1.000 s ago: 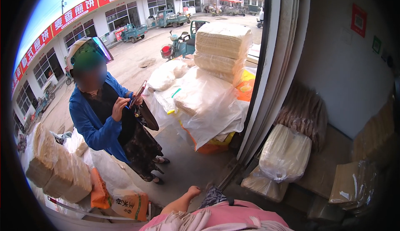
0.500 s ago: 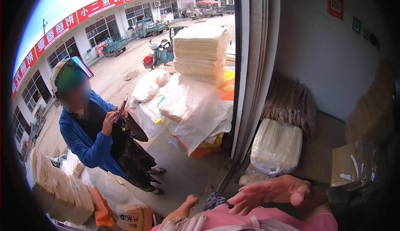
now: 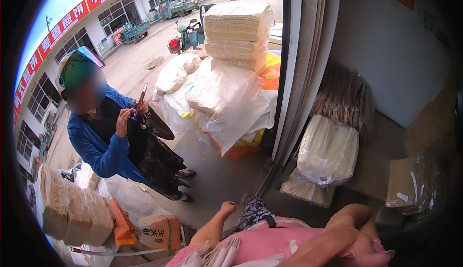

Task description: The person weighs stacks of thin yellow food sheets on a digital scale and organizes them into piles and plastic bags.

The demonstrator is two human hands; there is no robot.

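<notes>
My left hand (image 3: pixel 226 209) is low in the centre, above the dark patterned cloth at my pink-clad body (image 3: pixel 265 243). Its fingers are curled, and whatever they hold, if anything, is hidden. My right hand (image 3: pixel 366 251) is at the lower right against the pink clothing, thumb out, other fingers mostly hidden. In front of me stands a person (image 3: pixel 108 132) in a helmet and blue jacket, holding a phone (image 3: pixel 142 93) with both hands. Plastic-wrapped stacks of pale flat sheets (image 3: pixel 72 209) lie at the left beside orange-printed sacks (image 3: pixel 159 231).
Outside the doorway, a tall wrapped stack (image 3: pixel 236 26) tops a bagged pile. The door frame (image 3: pixel 299 60) divides it from wrapped bundles (image 3: pixel 328 151) and a cardboard-coloured package (image 3: pixel 405 182) by the inside wall. Small trucks (image 3: pixel 135 31) and shopfronts line the road.
My right hand came into view with fingers spread, then moved right and down against my clothing. The view has shifted; the person in blue still handles the phone.
</notes>
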